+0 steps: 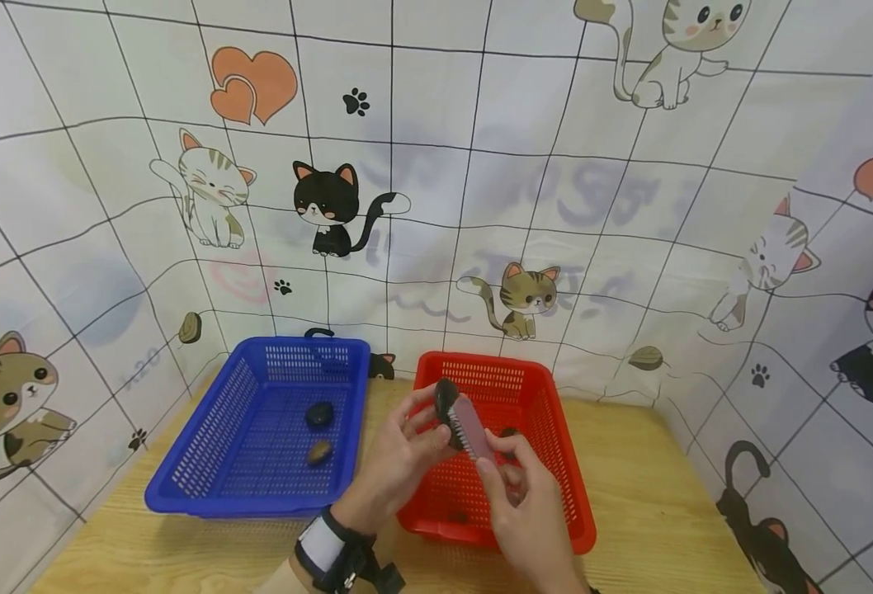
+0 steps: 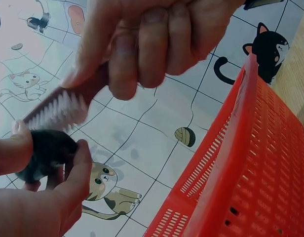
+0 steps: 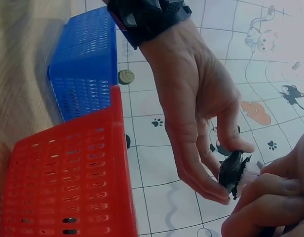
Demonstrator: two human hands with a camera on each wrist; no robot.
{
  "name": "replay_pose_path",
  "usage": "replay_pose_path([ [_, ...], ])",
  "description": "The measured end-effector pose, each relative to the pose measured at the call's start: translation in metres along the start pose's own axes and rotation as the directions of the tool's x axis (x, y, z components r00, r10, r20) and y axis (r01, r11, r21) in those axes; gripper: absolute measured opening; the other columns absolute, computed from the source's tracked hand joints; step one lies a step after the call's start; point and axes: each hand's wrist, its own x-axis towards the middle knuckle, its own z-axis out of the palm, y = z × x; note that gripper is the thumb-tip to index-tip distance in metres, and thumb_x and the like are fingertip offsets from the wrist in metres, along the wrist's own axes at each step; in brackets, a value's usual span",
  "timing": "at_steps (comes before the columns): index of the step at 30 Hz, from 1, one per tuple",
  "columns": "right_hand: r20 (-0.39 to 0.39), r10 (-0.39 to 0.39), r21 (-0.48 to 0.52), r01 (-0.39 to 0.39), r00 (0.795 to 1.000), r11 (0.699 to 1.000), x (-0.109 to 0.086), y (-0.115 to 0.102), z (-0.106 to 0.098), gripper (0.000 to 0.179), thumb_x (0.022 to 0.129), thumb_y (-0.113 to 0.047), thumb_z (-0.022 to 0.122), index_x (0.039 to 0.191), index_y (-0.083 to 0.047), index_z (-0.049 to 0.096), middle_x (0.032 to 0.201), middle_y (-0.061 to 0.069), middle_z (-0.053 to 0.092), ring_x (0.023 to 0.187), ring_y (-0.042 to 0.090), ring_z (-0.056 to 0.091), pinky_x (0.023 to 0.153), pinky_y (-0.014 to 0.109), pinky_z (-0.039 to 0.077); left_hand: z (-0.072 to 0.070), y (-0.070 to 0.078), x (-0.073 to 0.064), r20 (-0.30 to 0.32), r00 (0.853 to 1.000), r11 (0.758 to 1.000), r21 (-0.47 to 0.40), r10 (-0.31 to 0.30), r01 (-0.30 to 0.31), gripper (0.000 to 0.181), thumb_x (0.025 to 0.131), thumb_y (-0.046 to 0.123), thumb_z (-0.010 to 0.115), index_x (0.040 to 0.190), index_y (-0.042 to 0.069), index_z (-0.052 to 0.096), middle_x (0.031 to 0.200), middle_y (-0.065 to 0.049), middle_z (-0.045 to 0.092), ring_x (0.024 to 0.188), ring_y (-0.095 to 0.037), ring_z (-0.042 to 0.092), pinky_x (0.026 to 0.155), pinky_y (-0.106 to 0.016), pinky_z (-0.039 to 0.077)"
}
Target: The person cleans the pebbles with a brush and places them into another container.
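Observation:
Between its thumb and fingers my left hand [image 1: 407,450] pinches a dark, smooth stone [image 1: 446,398] above the red basket. My right hand [image 1: 527,503] grips a pinkish brush [image 1: 474,425] by its handle. White bristles [image 2: 60,112] of the brush meet the stone's upper side in the left wrist view. In the right wrist view the dark stone [image 3: 232,170] shows at the fingertips of the left hand, its face against the bristles.
The red basket [image 1: 581,503] below the hands holds a few dark stones [image 1: 509,432], partly hidden. To the left stands a blue basket [image 1: 184,470] with a black stone [image 1: 320,414] and a brownish stone [image 1: 319,452]. Both are on a wooden table [image 1: 644,495] before a cat-print wall covering [image 1: 436,190].

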Motion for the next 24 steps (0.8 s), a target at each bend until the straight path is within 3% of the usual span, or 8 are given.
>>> replay_pose_path([
  [2,-0.001,-0.016,0.01,0.016,1.0,1.0,-0.001,-0.001,0.002,0.031,0.114,-0.015,0.077,0.143,-0.019,0.07,0.089,0.007,0.078,0.061,0.009,0.053,0.054,0.024,0.048,-0.001,-0.001,0.0,0.028,1.0,1.0,0.02,-0.009,0.009,0.076,0.11,0.009,0.079,0.177,0.011,0.041,0.174,-0.025,0.056,0.144,-0.027,0.073,0.116,-0.036,0.067],
  [6,-0.055,-0.14,-0.012,0.139,0.989,0.99,0.007,-0.002,0.002,0.032,0.112,-0.012,0.078,0.144,-0.012,0.071,0.108,0.01,0.086,0.074,0.01,0.068,0.065,0.024,0.057,0.001,-0.004,0.0,0.091,0.995,0.998,0.052,-0.043,0.038,0.074,0.11,0.005,0.077,0.175,0.008,0.041,0.17,-0.025,0.06,0.141,-0.025,0.074,0.115,-0.036,0.068],
  [10,-0.083,-0.209,-0.054,0.205,0.974,0.977,0.016,-0.002,-0.001,0.032,0.113,-0.011,0.078,0.144,-0.008,0.072,0.111,0.013,0.085,0.076,0.009,0.069,0.069,0.026,0.058,0.003,-0.004,-0.001,0.094,0.995,0.999,0.019,-0.046,0.045,0.073,0.111,0.002,0.074,0.176,0.007,0.04,0.172,-0.029,0.056,0.144,-0.028,0.072,0.117,-0.04,0.067],
  [12,-0.077,-0.185,-0.054,0.181,0.98,0.982,0.017,-0.001,-0.003,0.032,0.113,-0.011,0.077,0.144,-0.008,0.072,0.11,0.015,0.082,0.072,0.009,0.065,0.065,0.025,0.056,0.004,-0.002,-0.001,0.081,0.996,0.999,-0.005,-0.042,0.042,0.074,0.112,0.002,0.073,0.177,0.008,0.038,0.175,-0.029,0.052,0.148,-0.031,0.071,0.118,-0.042,0.067],
  [16,-0.059,-0.063,-0.061,0.06,0.996,0.996,0.01,0.002,-0.004,0.034,0.114,-0.016,0.077,0.147,-0.012,0.071,0.124,0.015,0.083,0.076,0.009,0.065,0.064,0.025,0.053,0.002,0.0,-0.002,0.028,0.999,0.999,-0.03,-0.035,0.036,0.074,0.113,0.008,0.075,0.178,0.01,0.038,0.179,-0.028,0.05,0.152,-0.034,0.069,0.12,-0.043,0.065],
  [20,-0.02,0.041,-0.037,-0.042,0.999,0.998,0.0,0.002,-0.001,0.032,0.114,-0.018,0.077,0.146,-0.019,0.07,0.1,0.01,0.08,0.069,0.01,0.059,0.059,0.024,0.05,-0.001,0.001,-0.002,-0.012,1.0,0.999,-0.031,-0.025,0.025,0.073,0.113,0.012,0.077,0.177,0.011,0.04,0.177,-0.026,0.053,0.148,-0.034,0.072,0.119,-0.041,0.066],
  [23,0.001,0.035,-0.007,-0.035,0.999,0.999,-0.002,0.0,0.002,0.031,0.114,-0.019,0.077,0.144,-0.023,0.071,0.083,0.008,0.069,0.06,0.011,0.051,0.054,0.024,0.047,-0.002,0.0,0.0,0.011,1.0,1.0,-0.003,-0.026,0.026,0.071,0.113,0.009,0.074,0.176,0.011,0.041,0.175,-0.025,0.056,0.145,-0.03,0.074,0.117,-0.038,0.067],
  [24,-0.002,0.007,-0.004,-0.007,1.0,1.0,-0.001,-0.001,0.003,0.031,0.114,-0.019,0.077,0.144,-0.022,0.071,0.086,0.007,0.072,0.063,0.01,0.055,0.056,0.024,0.049,-0.002,-0.001,0.001,0.027,0.999,1.0,0.009,-0.028,0.028,0.071,0.114,0.006,0.073,0.177,0.01,0.04,0.175,-0.026,0.056,0.144,-0.029,0.073,0.117,-0.037,0.067],
])
